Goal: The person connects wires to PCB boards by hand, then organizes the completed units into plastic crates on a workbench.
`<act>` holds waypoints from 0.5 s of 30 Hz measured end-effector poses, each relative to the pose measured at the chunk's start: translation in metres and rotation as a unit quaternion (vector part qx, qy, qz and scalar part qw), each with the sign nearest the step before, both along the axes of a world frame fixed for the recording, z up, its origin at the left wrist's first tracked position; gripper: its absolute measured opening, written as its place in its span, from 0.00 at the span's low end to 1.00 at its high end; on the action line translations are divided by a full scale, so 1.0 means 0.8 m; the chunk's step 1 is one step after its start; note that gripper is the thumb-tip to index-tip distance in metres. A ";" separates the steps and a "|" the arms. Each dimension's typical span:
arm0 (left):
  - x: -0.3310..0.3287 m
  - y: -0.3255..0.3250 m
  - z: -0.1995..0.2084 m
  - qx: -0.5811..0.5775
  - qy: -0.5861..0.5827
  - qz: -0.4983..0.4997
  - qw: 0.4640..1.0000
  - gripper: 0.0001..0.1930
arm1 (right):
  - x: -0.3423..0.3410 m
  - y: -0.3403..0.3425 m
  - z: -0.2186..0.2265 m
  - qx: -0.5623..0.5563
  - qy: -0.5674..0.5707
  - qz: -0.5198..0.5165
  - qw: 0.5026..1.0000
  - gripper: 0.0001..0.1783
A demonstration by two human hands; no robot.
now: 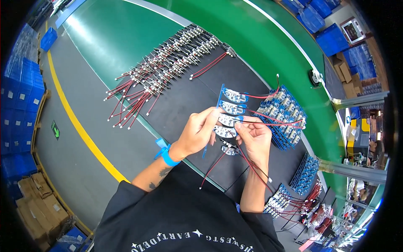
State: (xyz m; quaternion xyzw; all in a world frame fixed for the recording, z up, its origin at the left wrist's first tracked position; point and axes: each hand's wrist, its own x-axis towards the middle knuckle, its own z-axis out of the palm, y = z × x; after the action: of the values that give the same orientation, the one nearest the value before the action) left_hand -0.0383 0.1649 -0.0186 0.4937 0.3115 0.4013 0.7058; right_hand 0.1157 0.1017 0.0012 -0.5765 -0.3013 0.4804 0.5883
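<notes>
A blue-edged circuit board panel (233, 108), with several curved white-and-blue boards in a row, is held up over the black mat. My left hand (198, 131) is closed on its left blue edge, thumb on top. My right hand (256, 136) pinches one of its boards from the right side. Red and black wires (277, 122) run off the panel to the right. Below the panel, a separate small circuit board (230, 150) with red and black leads lies between my wrists, partly hidden. My fingers under the panel are mostly out of sight.
Rows of finished-looking boards with wires (168, 63) cover the mat's far left. A stack of blue board panels (285, 119) stands right of my right hand. Another panel stack (305, 173) and bundled red wires (315, 193) lie nearer. Metal posts (357, 170) flank the right edge.
</notes>
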 end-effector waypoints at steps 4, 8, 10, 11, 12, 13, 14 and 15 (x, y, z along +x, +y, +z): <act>0.005 0.004 -0.018 0.158 0.058 0.064 0.984 0.15 | -0.009 -0.002 0.010 -0.006 -0.042 -0.021 0.999 0.09; 0.005 -0.003 -0.010 0.169 0.089 0.101 0.976 0.14 | -0.013 -0.005 0.007 -0.001 -0.056 -0.028 0.998 0.08; 0.003 -0.004 -0.008 0.169 0.104 0.099 0.975 0.14 | -0.016 -0.008 0.012 0.003 -0.083 -0.031 0.996 0.08; 0.001 -0.004 -0.008 0.143 0.076 0.076 0.984 0.14 | -0.012 -0.009 0.014 0.002 -0.083 -0.031 0.996 0.08; 0.001 -0.004 -0.009 0.117 0.049 0.054 0.990 0.15 | -0.005 -0.011 0.015 -0.007 -0.072 0.005 0.997 0.07; 0.001 -0.003 -0.005 0.116 0.049 0.054 0.991 0.15 | -0.003 -0.011 0.019 -0.016 -0.061 0.042 0.997 0.07; 0.003 -0.001 0.002 0.025 -0.025 0.030 0.999 0.16 | -0.006 -0.010 0.028 -0.018 -0.050 0.039 0.998 0.06; 0.004 0.002 0.006 -0.065 -0.098 0.006 0.993 0.16 | -0.008 -0.010 0.028 -0.018 -0.050 0.039 0.998 0.06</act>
State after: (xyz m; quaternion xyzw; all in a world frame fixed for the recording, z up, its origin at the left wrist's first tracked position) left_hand -0.0350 0.1667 -0.0135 0.4032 0.2698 0.4309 0.7609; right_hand 0.1092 0.0940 0.0234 -0.5979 -0.3438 0.4790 0.5430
